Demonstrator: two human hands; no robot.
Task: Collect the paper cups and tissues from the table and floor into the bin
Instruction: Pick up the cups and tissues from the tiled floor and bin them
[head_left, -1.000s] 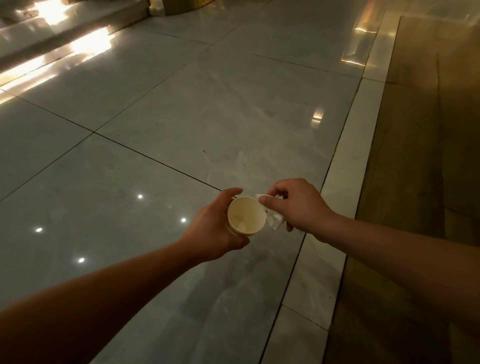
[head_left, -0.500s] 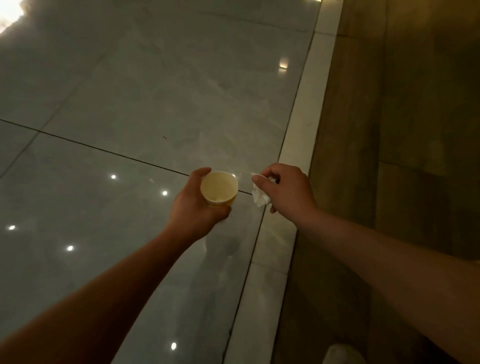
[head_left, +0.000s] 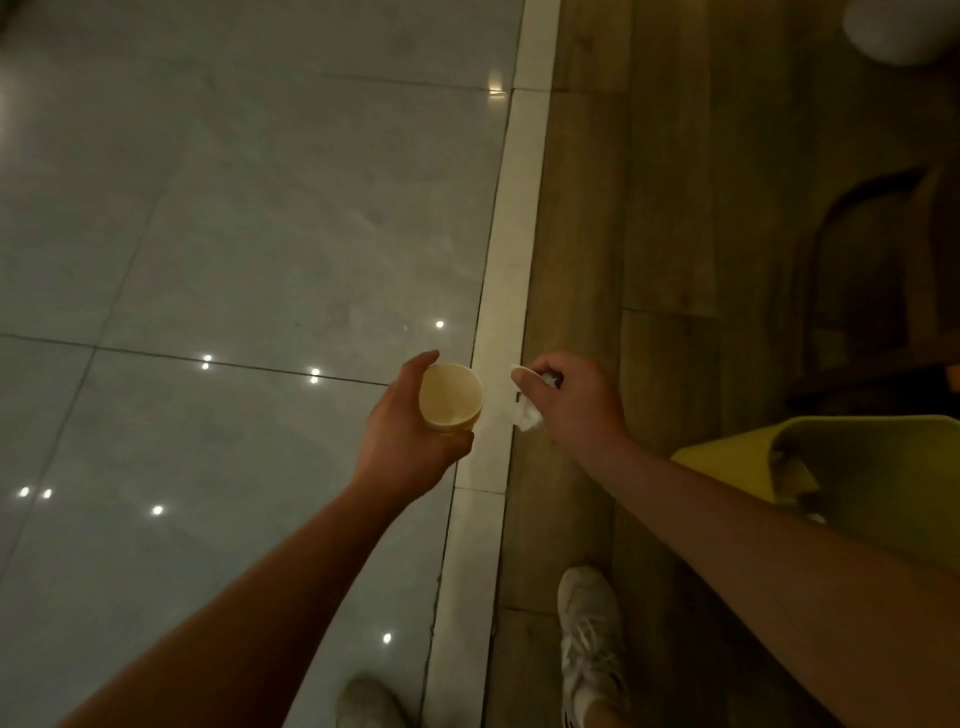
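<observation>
My left hand (head_left: 402, 431) grips a pale paper cup (head_left: 450, 397), held upright with its open mouth toward me; the cup looks empty. To its right, my right hand (head_left: 576, 402) pinches a crumpled white tissue (head_left: 525, 410) that hangs below the fingers. A small gap separates the cup and the tissue. Both hands hover above a pale stone strip (head_left: 511, 270) in the floor. A yellow bin (head_left: 852, 467) with an open mouth shows at the right edge, just behind my right forearm.
Glossy grey floor tiles (head_left: 249, 234) lie to the left, wood-look flooring (head_left: 660, 208) to the right. My two white shoes (head_left: 589, 639) stand at the bottom. A dark wooden chair (head_left: 878, 270) stands at the right, and a white rounded object (head_left: 904, 26) sits at the top right corner.
The view has swung right and down: the yellow bin, the chair and my shoes have come into view. My hands keep the cup and tissue, a little further apart than a second ago.
</observation>
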